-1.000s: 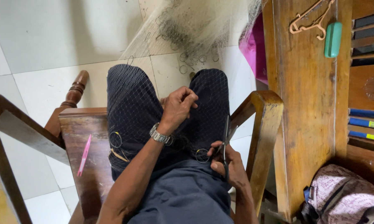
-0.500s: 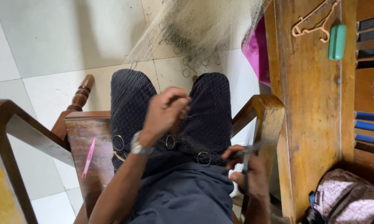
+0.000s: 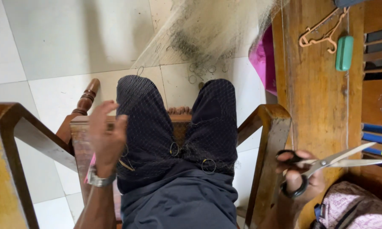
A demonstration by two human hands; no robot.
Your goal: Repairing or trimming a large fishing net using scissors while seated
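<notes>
Fingers: left hand (image 3: 104,135) spread, empty, over fine net (image 3: 178,127) draped beneath | right hand (image 3: 299,178) gripped open scissors (image 3: 326,163), blades pointing past fingertips.

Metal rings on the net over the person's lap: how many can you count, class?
2 clear ones: a ring between the thighs and a ring on the right thigh. More rings lie tangled in the net on the floor; those are too blurred to count.

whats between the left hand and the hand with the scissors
In the head view, the person's lap, draped in fine netting with small metal rings, then the chair's wooden armrest lie between left hand and right hand.
</notes>
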